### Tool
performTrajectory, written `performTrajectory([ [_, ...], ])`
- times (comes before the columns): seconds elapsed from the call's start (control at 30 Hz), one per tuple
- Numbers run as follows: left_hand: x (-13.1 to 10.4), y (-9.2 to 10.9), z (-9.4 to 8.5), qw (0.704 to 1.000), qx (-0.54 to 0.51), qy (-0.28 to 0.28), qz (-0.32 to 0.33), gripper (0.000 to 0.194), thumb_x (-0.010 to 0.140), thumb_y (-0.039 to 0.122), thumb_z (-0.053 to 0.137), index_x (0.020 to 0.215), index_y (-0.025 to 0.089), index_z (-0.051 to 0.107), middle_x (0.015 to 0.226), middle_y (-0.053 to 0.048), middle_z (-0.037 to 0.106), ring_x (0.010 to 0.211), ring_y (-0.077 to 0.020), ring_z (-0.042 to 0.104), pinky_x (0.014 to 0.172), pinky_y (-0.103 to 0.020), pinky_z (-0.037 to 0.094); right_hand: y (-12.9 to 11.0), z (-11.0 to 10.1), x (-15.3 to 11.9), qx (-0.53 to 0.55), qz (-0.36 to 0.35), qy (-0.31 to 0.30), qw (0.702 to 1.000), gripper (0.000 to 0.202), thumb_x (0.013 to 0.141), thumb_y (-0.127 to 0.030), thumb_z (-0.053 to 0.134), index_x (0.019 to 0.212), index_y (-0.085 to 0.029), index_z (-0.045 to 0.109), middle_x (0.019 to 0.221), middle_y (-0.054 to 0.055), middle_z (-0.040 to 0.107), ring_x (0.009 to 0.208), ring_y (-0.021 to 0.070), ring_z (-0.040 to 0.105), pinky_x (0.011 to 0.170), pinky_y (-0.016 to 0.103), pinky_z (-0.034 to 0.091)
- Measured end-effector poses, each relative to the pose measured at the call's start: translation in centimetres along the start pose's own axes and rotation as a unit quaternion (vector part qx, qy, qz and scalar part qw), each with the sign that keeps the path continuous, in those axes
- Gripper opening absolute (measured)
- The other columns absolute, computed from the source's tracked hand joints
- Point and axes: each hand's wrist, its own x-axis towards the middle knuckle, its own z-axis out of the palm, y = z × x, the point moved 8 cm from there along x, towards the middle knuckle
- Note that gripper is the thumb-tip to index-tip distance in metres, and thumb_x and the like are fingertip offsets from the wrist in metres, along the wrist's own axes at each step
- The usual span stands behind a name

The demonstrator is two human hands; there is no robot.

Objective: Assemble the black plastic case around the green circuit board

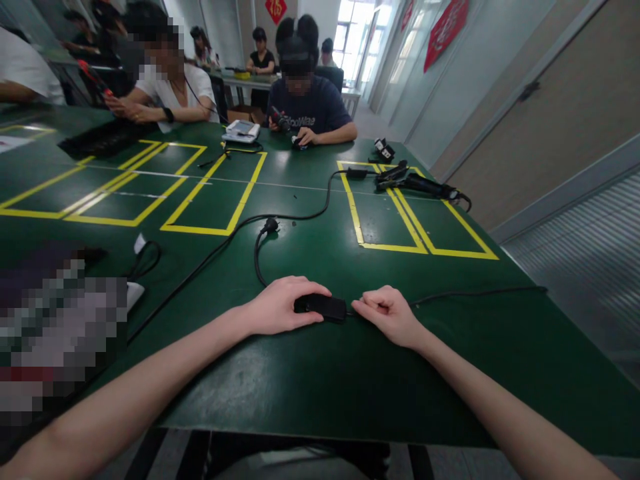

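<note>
A black power adapter (327,307) lies on the green table, its long side running left to right. My left hand (283,305) is closed around its left end, thumb on the near side and fingers on the far side. From beneath that hand a short black cord leads up to a mains plug (271,225). At the adapter's right end, my right hand (389,315) pinches the thin black cable (465,294), which runs on to the table's right edge. Part of the cable is hidden inside my right fingers.
Yellow tape rectangles (395,250) mark the green table (280,400). Another black cable (210,250) crosses it toward a black hand tool (425,185) at the far right. A person (310,107) sits opposite, another (175,87) farther left. Blurred items (60,333) are at the left.
</note>
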Motion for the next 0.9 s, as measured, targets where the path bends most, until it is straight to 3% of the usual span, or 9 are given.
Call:
performTrajectory([
  [0.23, 0.3, -0.3, 0.2, 1.0, 0.009, 0.007, -0.023, 0.048, 0.085, 0.03, 0.085, 0.128, 0.023, 0.066, 0.122, -0.004, 0.077, 0.11, -0.0247, 0.071, 0.095, -0.035, 0.05, -1.0, -0.6, 0.6, 0.121, 0.016, 0.011, 0.992, 0.069, 0.099, -0.054, 0.063, 0.051, -0.022, 0.025, 0.05, -0.008, 0.021, 0.045, 0.0069, 0.02, 0.046, 0.027, 0.018],
  [0.43, 0.4, -0.7, 0.1, 0.999, -0.002, 0.013, -0.042, 0.057, 0.082, 0.033, 0.087, 0.132, 0.025, 0.061, 0.118, -0.002, 0.08, 0.112, -0.0264, 0.072, 0.096, -0.037, 0.049, -9.6, -2.0, 3.3, 0.341, -0.098, -0.033, 0.935, 0.063, 0.1, -0.038, 0.065, 0.053, -0.021, 0.026, 0.05, -0.009, 0.015, 0.042, 0.0063, 0.015, 0.046, 0.028, 0.016],
  [0.5, 0.3, -0.7, 0.1, 0.999, -0.008, 0.011, -0.048, 0.06, 0.082, 0.032, 0.087, 0.134, 0.025, 0.059, 0.118, -0.002, 0.08, 0.114, -0.0265, 0.072, 0.099, -0.038, 0.048, -10.8, -1.7, 4.2, 0.369, -0.122, -0.042, 0.921, 0.063, 0.099, -0.036, 0.064, 0.054, -0.022, 0.024, 0.049, -0.01, 0.014, 0.041, 0.006, 0.013, 0.046, 0.028, 0.015],
  [0.6, 0.4, -0.7, 0.2, 0.998, -0.012, 0.012, -0.056, 0.064, 0.082, 0.032, 0.086, 0.137, 0.024, 0.056, 0.118, -0.003, 0.08, 0.112, -0.0265, 0.073, 0.101, -0.038, 0.049, -8.8, 1.1, 5.2, 0.342, -0.079, -0.081, 0.933, 0.064, 0.098, -0.046, 0.065, 0.052, -0.023, 0.026, 0.048, -0.01, 0.016, 0.041, 0.0062, 0.015, 0.045, 0.028, 0.014],
  [0.67, 0.4, -0.6, 0.2, 0.998, -0.013, 0.017, -0.057, 0.062, 0.083, 0.032, 0.084, 0.137, 0.023, 0.057, 0.117, -0.004, 0.08, 0.108, -0.0261, 0.075, 0.098, -0.037, 0.05, -6.2, 4.3, 5.3, 0.256, -0.011, -0.152, 0.955, 0.065, 0.095, -0.053, 0.066, 0.05, -0.022, 0.031, 0.048, -0.009, 0.02, 0.044, 0.0064, 0.019, 0.045, 0.027, 0.016],
  [0.73, 0.4, -0.6, 0.2, 0.998, -0.02, 0.018, -0.05, 0.06, 0.084, 0.032, 0.083, 0.137, 0.023, 0.058, 0.116, -0.004, 0.08, 0.106, -0.0259, 0.075, 0.096, -0.036, 0.05, -4.6, 6.5, 5.0, 0.195, 0.014, -0.199, 0.96, 0.066, 0.095, -0.054, 0.065, 0.05, -0.022, 0.029, 0.049, -0.01, 0.02, 0.047, 0.0062, 0.019, 0.048, 0.026, 0.019],
  [0.9, 0.4, -0.8, 0.4, 0.999, -0.023, 0.018, -0.046, 0.057, 0.084, 0.029, 0.082, 0.135, 0.025, 0.059, 0.115, -0.002, 0.08, 0.112, -0.0258, 0.072, 0.098, -0.036, 0.048, -5.8, 8.9, 2.3, 0.123, -0.042, -0.26, 0.957, 0.056, 0.099, -0.035, 0.057, 0.055, -0.022, 0.026, 0.051, -0.011, 0.019, 0.049, 0.0062, 0.019, 0.051, 0.026, 0.021],
])
